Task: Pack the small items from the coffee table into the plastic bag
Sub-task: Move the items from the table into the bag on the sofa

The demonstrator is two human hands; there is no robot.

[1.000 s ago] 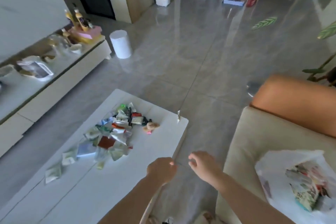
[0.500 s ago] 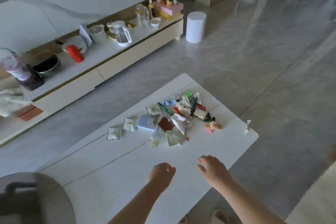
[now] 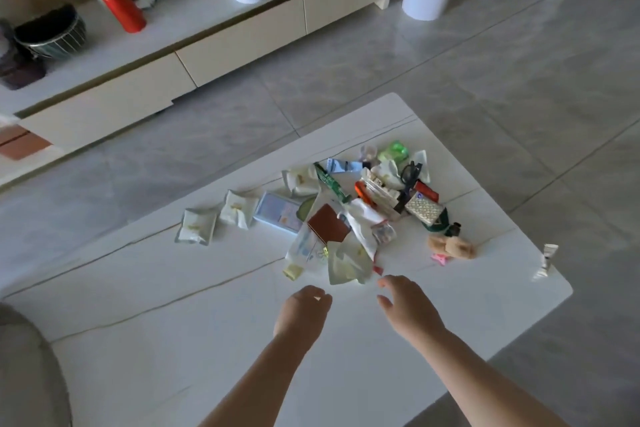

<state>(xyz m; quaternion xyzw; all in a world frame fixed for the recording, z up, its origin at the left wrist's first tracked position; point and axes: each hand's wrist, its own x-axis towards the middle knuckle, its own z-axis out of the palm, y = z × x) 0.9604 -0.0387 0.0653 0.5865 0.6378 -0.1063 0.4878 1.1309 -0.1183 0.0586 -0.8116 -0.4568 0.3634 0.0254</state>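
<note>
Most of the job looks still ahead: a good-sized pile of small items sits on the far right part of the coffee table, nothing lifted right now. The plastic bag is not in view, so can't say how much is already packed. Both hands hover just short of the pile's near edge. Left hand has fingers curled under, holding nothing that shows; right hand has fingers loosely spread, empty, reaching toward the crumpled white packet nearest it. Pile includes white sachets, a pale blue card pack, a brown wallet-like square, a green tube, black glasses, a green clip, a fuzzy tan toy. One small tube stands apart near the right table corner. Writing: none readable; packets show small yellowish marks and the card pack has faint print, all too blurred for any brand or words.
</note>
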